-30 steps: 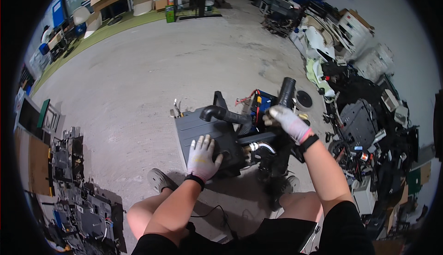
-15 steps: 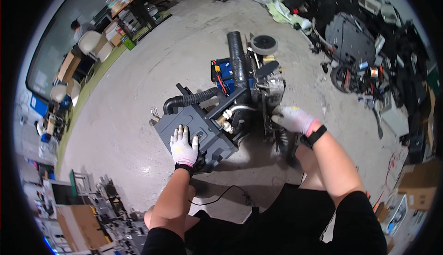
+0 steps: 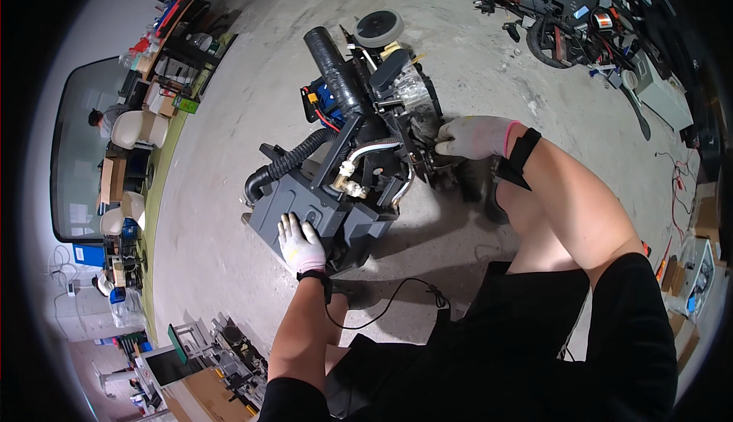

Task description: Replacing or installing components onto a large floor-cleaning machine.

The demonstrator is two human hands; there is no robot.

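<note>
A partly stripped wheeled machine (image 3: 374, 128) sits on the floor before me. On its grey plastic housing (image 3: 286, 204) my gloved left hand (image 3: 301, 248) lies flat, fingers stretched out. My gloved right hand (image 3: 477, 138) has its fingers curled at the machine's right side, against dark metal parts; its fingertips are partly hidden there. A black corrugated hose (image 3: 301, 152) curves into the housing. Behind it rises a thick black tube (image 3: 334, 63), beside a blue part (image 3: 327, 101) with red wires. White and brass pipe fittings (image 3: 350, 181) sit between my hands. A grey-rimmed wheel (image 3: 379, 28) is at the far end.
A thin black cable (image 3: 389, 300) trails near my legs. Loose parts, including a tyre (image 3: 546, 44) and a white box (image 3: 663, 90), lie at the right. A cluttered workbench (image 3: 172, 29) and beige chairs (image 3: 137, 128) stand at the left, where a person (image 3: 111, 120) sits.
The view has shifted and turned. The machine appears tilted differently, its tube leaning further left. My left hand stays on the housing; my right hand has moved up along the machine's side.
</note>
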